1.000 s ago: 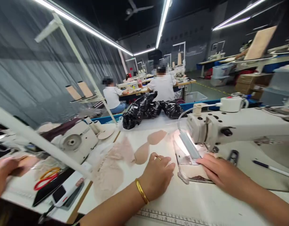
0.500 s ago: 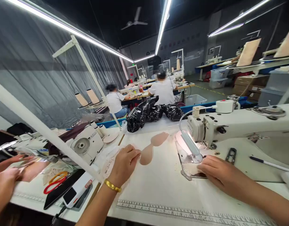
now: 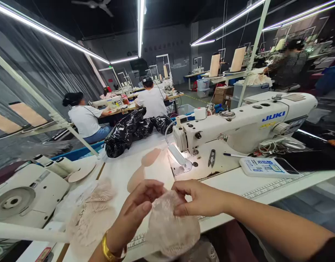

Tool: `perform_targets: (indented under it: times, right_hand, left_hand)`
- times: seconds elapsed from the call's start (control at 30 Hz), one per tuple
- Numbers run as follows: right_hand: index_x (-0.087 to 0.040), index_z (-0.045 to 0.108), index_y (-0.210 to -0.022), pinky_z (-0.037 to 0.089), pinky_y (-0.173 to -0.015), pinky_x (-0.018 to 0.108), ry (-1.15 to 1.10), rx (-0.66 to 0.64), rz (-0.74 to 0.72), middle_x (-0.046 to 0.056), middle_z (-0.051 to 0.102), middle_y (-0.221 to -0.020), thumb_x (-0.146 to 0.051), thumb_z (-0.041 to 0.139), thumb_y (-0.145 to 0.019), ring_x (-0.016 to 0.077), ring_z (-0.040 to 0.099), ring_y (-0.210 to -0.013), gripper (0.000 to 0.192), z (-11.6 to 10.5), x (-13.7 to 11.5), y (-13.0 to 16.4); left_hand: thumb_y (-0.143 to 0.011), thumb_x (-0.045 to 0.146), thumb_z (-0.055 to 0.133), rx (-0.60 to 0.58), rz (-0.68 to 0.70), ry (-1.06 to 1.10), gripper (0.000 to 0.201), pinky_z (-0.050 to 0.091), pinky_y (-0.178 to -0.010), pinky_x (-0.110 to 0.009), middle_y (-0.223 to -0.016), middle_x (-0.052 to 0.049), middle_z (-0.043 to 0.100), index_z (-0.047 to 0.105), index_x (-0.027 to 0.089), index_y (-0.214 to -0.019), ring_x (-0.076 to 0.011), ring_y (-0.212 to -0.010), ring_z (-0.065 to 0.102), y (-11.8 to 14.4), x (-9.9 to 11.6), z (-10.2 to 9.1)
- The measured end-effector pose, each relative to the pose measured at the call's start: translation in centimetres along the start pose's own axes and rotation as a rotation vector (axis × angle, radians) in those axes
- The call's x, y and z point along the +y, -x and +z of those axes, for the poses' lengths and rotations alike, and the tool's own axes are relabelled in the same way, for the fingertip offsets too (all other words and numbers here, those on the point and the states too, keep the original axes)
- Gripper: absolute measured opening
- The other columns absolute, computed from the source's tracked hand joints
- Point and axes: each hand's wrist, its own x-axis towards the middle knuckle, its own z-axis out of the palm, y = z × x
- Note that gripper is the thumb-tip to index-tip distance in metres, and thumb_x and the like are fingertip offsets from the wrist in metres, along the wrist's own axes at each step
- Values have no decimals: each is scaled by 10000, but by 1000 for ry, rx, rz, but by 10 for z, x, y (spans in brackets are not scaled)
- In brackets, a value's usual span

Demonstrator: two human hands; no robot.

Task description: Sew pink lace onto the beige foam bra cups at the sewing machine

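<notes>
- One lace piece (image 3: 174, 229) hangs over the near edge of the bench (image 3: 160, 173).
- Right grip (image 3: 196, 198): pinching its top.
- Left grip (image 3: 133, 205): at its upper left, fingers curled; cannot tell if grasping.
- Beyond: beige cutouts (image 3: 136, 178).
- Left: lace pile (image 3: 93, 214).
- Right: machine (image 3: 243, 123), snips (image 3: 211, 158).

White tube lights (image 3: 140, 29) glare against a dim ceiling (image 3: 172, 14), while a sewing-machine lamp (image 3: 176, 154) casts a warm, bright patch around the needle plate (image 3: 180, 169). Wide-angle distortion stretches the edges; the lace fabric (image 3: 172, 229) looks slightly blurred.
</notes>
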Motion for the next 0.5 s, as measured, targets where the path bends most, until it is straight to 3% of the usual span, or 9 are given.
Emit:
perform_targets:
  times: [0.07,0.1,0.17,0.23,0.3,0.43,0.5]
  right_hand:
    - [-213,473,-744,340,-636,257,-48,227,13,-60,444,-726,-345,762,-802,135,431,-700,322,9,13,-1]
    - [-219,446,-746,324,-624,259,-80,311,26,-62,415,-718,-358,743,-810,133,406,-686,334,12,19,-2]
    - [-219,452,-767,338,-646,267,-130,377,37,-55,425,-734,-389,742,-816,139,411,-703,340,17,29,-1]
    - [-209,487,-787,372,-708,280,-164,341,7,-30,488,-801,-432,763,-825,155,456,-772,357,17,35,0]
    - [-203,513,-814,388,-745,286,-244,273,-36,-16,523,-848,-501,792,-826,163,481,-817,408,15,36,2]
    - [-203,559,-888,371,-708,269,-480,133,-5,-39,524,-798,-615,851,-760,136,475,-750,521,6,35,2]
    - [-195,591,-884,366,-715,278,-466,112,16,-36,530,-790,-622,847,-764,136,472,-745,512,2,34,3]
  left_hand:
    - [-688,747,831,125,-88,233,809,584,-883,-426,-1188,-124,716,659,283,-1327,-324,-1052,698,-1,-21,11]
    - [-648,701,887,170,-142,294,839,578,-904,-424,-1189,-118,712,644,280,-1333,-315,-1056,695,-2,-30,16]
    - [-668,546,943,247,-263,340,671,570,-895,-382,-1079,-88,727,679,245,-1207,-264,-984,700,-4,-45,24]
    - [-728,457,925,301,-336,362,454,565,-815,-317,-914,-43,713,684,209,-1023,-200,-852,683,-7,-52,25]
    - [-753,443,907,341,-318,374,383,550,-747,-268,-863,-15,680,646,195,-884,-159,-788,644,-9,-52,22]
    - [-745,449,901,386,-232,335,458,561,-712,-276,-1047,-40,685,521,195,-768,-171,-841,628,-8,-43,18]
    - [-745,480,890,406,-220,278,497,551,-664,-271,-1014,-35,677,475,206,-767,-164,-792,603,-7,-39,19]
